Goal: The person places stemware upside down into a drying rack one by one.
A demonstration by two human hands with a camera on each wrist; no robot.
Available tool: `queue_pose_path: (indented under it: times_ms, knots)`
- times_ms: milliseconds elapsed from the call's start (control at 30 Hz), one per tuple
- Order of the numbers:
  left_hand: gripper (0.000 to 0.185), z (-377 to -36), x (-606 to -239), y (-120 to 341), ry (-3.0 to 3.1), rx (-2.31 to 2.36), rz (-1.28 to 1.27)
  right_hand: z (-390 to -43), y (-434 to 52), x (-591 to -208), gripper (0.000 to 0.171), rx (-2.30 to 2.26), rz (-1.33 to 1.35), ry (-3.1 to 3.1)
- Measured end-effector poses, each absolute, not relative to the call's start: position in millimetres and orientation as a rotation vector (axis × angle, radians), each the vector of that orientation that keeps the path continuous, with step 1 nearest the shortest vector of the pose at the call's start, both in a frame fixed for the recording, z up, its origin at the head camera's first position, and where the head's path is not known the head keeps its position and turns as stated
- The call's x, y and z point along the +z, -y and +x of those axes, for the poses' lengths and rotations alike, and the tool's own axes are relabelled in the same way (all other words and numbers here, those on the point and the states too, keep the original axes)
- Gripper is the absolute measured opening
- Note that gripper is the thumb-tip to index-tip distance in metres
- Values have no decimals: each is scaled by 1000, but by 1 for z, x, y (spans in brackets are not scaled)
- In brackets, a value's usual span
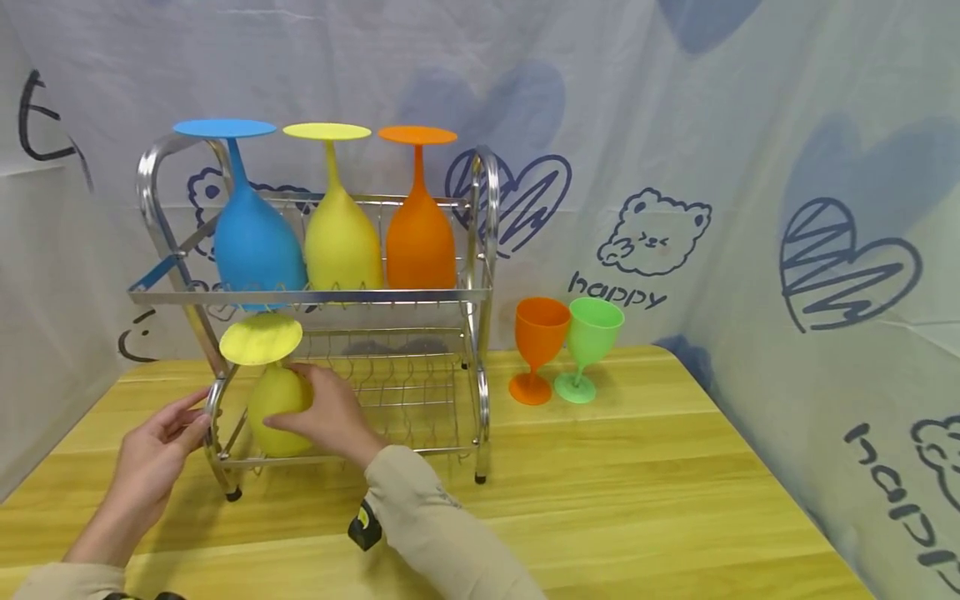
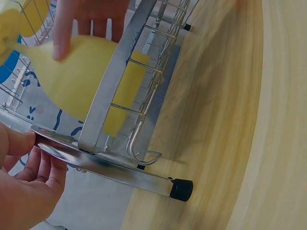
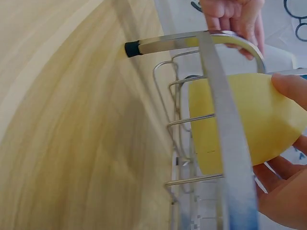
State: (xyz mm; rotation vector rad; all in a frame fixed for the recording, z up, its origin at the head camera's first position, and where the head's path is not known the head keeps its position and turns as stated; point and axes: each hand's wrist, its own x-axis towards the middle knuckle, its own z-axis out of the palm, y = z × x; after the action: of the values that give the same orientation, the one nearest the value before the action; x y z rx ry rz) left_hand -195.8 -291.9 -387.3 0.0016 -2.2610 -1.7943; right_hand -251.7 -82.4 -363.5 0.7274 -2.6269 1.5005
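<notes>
Yellow goblet (image 1: 279, 398) (inverted, lower tier) gripped by right hand (image 1: 330, 417); left hand (image 1: 153, 467) fingers clasp rack (image 1: 480, 275) frame.

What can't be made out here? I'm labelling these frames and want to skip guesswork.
- Yellow goblet rim: head view, hidden by the rack rail and right hand.
- Left hand grip: left wrist view, cut off by the edge.
- Goblet stem: both wrist views, out of frame.
</notes>
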Motion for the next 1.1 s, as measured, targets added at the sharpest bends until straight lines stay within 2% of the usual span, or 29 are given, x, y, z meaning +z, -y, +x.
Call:
queue_pose_path:
  times_ms: [300, 733, 1100]
  knots:
    - [49, -198, -386, 290, 2302, -1737, 24, -257, 84, -370, 70, 1496, 622, 2682]
    - [49, -195, -389, 288, 2302, -1755, 36, -252, 83, -369, 92, 1587, 459, 2715]
    - [49, -193, -389, 286, 2343, -1609, 62, -225, 52, -336, 90, 1601, 535, 2690]
